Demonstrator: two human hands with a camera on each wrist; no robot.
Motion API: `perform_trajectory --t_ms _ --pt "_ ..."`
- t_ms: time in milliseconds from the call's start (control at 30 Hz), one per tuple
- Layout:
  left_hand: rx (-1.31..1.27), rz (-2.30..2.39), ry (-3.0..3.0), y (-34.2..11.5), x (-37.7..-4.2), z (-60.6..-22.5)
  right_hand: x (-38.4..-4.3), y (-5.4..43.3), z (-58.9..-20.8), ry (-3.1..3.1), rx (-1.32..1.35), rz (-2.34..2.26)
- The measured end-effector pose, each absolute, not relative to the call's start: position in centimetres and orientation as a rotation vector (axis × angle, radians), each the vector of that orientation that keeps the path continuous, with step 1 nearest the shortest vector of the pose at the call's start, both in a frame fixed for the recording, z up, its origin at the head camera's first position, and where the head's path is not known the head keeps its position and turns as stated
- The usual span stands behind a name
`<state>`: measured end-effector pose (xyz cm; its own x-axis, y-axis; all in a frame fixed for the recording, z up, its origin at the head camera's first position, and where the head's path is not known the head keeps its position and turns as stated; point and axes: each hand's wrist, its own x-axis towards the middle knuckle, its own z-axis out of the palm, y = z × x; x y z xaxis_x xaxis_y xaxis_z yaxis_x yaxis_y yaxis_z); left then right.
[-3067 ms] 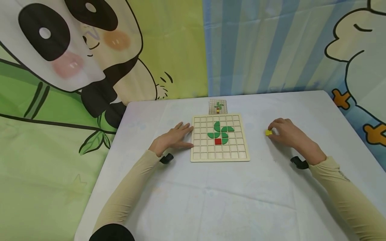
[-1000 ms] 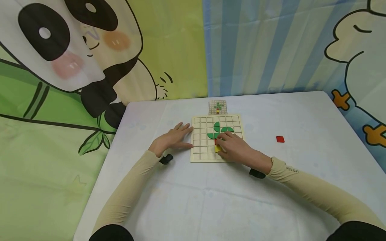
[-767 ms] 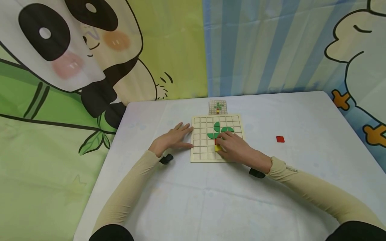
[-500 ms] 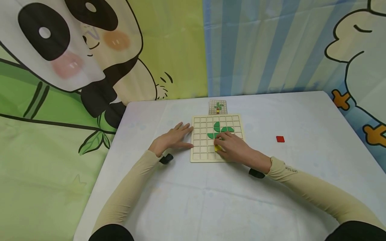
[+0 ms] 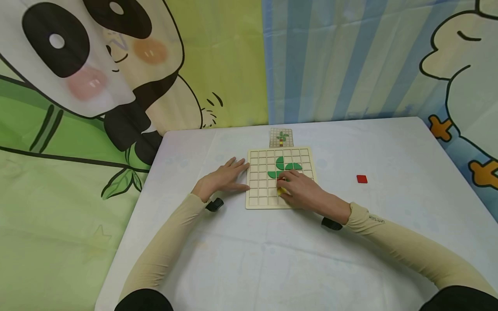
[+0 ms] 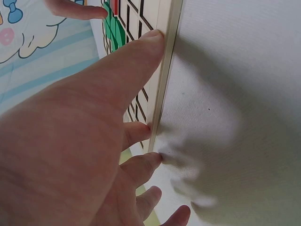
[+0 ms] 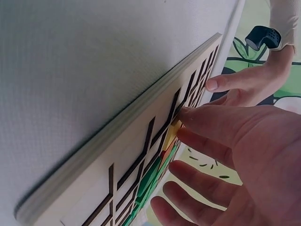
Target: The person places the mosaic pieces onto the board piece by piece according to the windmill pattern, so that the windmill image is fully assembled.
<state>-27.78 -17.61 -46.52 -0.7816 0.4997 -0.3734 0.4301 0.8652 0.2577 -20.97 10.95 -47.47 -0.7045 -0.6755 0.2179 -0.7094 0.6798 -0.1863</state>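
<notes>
A pale gridded board [image 5: 258, 201] lies on the table, bearing green rounded pieces [image 5: 280, 163]. My left hand [image 5: 221, 178] has its fingers spread, with thumb and fingertips touching the board's left edge. Over the board, my right hand [image 5: 305, 191] pinches a small yellow square tile [image 5: 281, 191] between thumb and index finger. In the right wrist view the yellow tile [image 7: 173, 134] sits low at the board's surface. A red tile [image 6: 115, 6] shows on the board in the left wrist view; the right fingers mostly cover it in the head view.
A loose red square tile [image 5: 362, 179] lies on the white table to the right of the board. Behind the board is a small card [image 5: 274, 138] printed with a grid and coloured pattern. A cartoon-printed curtain [image 5: 225, 65] hangs beyond the table's back edge.
My right hand has carried the yellow tile leftward from the table onto the board, below the red tile, and has stayed there this last second. The left hand has not moved.
</notes>
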Motion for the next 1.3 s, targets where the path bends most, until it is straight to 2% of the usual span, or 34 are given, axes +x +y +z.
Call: perform_trajectory --t_ms 500,1300 --pt "0.686 0.208 2.603 -17.6 -27.7 -46.5 -21.0 13.4 -46.4 -2.859 1.147 0.517" --pt "0.687 0.182 2.601 -17.5 -27.8 -46.4 -21.7 28.6 -43.2 -3.139 0.742 0.598"
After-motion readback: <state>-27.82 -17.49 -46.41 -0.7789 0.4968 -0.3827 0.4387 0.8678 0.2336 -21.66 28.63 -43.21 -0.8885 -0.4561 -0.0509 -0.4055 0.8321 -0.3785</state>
